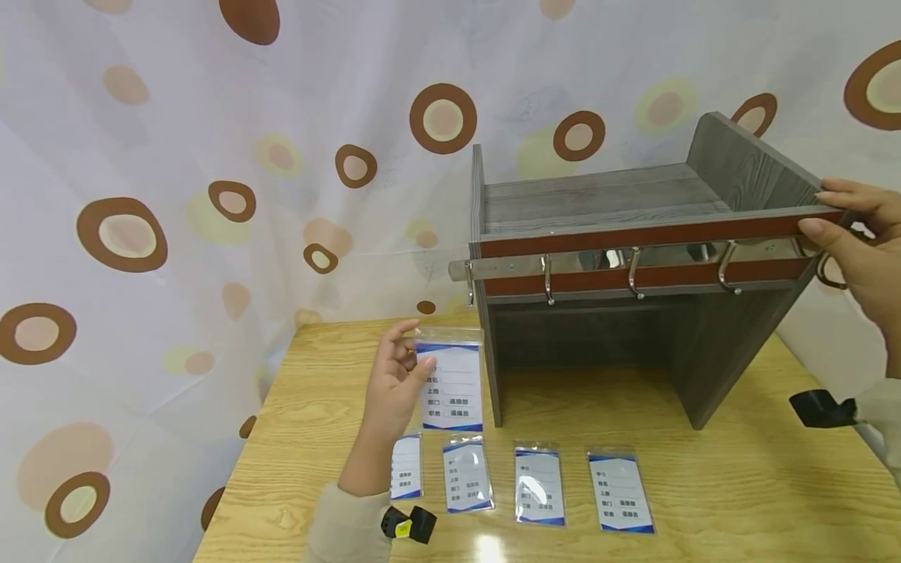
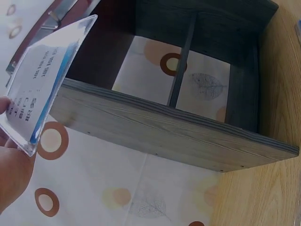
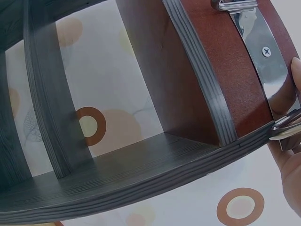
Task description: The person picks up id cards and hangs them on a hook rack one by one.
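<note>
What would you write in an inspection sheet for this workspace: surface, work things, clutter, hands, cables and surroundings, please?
Surface: wood-grain table, bright reflection at the near side.
Work things: held badge; four more badges lying on the table; grey shelf with metal hooks.
Clutter: nothing seen.
Hands: left hand pinches the held badge; right hand grips the shelf's front right corner.
Cables: nothing seen.
Surroundings: white backdrop with brown rings.
</note>
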Demonstrator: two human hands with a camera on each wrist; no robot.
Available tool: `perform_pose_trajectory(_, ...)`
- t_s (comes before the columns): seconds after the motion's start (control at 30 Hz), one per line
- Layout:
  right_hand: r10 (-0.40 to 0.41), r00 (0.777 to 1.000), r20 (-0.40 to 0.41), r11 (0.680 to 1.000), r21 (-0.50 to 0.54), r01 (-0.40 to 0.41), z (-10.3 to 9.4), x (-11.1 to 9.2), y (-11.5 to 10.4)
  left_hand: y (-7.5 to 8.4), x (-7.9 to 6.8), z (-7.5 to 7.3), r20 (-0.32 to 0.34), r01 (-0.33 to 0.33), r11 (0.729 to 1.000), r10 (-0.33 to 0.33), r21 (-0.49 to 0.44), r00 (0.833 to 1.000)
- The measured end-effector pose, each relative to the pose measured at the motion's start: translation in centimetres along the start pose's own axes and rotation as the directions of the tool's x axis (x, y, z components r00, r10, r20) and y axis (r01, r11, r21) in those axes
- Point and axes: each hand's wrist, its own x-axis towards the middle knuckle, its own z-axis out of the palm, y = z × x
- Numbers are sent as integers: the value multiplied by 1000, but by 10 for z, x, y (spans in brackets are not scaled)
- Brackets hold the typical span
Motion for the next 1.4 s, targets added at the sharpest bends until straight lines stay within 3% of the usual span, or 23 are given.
perform_pose_trajectory(0.27,-29,1000,-2,1000,10,29,0,2,-1,6,5,13,-16,-14,1000,15,16,1000)
perform_pose_trajectory(0.5,-15,1000,-2,997,79,15,0,3,0,12,14,19,-26,6,1000,-6,0,1000)
perform_pose_trajectory(0.8,-36,999,-1,998,44,36,-1,3,1,17,24,23,-27,8,1000,-8,-2,1000)
perform_pose_trajectory(1.07,-2,1000,-12,1000,8,3,0,2,1,20,31,26,3,-1,999,1,38,1000)
perform_pose_trajectory(1.4,-3,1000,-7,999,42,3,-1,3,0,20,38,28,27,-5,1000,4,21,1000)
